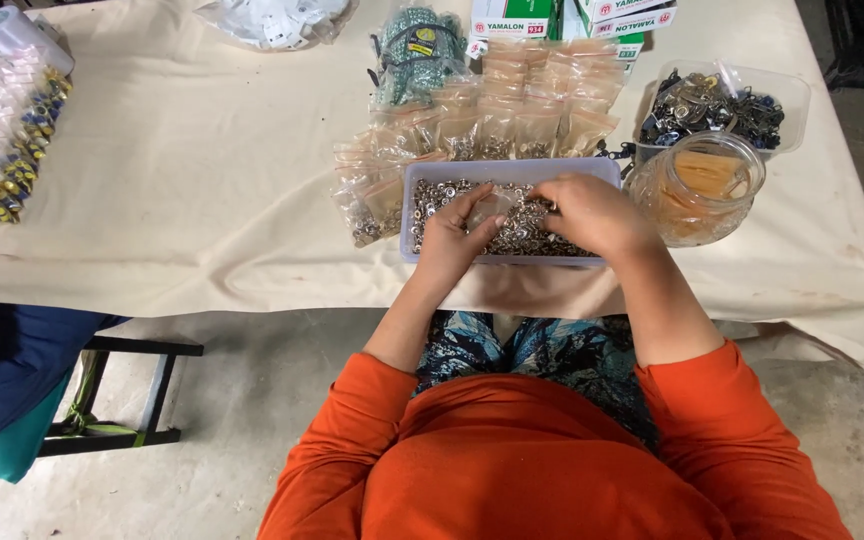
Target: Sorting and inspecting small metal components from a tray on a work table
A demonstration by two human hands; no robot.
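Note:
A pale lilac tray [422, 172] full of small silvery metal rings stands on the table's near side. My left hand [449, 238] rests over the tray and holds a small clear plastic bag [493, 207] between thumb and fingers. My right hand [593, 213] hovers over the right half of the tray, fingers curled down into the metal pieces close to the bag's opening. Whether it pinches any pieces is hidden.
Rows of filled small clear bags [512, 110] lie behind and left of the tray. A glass jar [700, 190] and a clear tub of metal parts [722, 105] stand right. Boxes [562, 18] sit at the back. More bagged items [7, 130] lie far left. A stool [112, 395] stands below.

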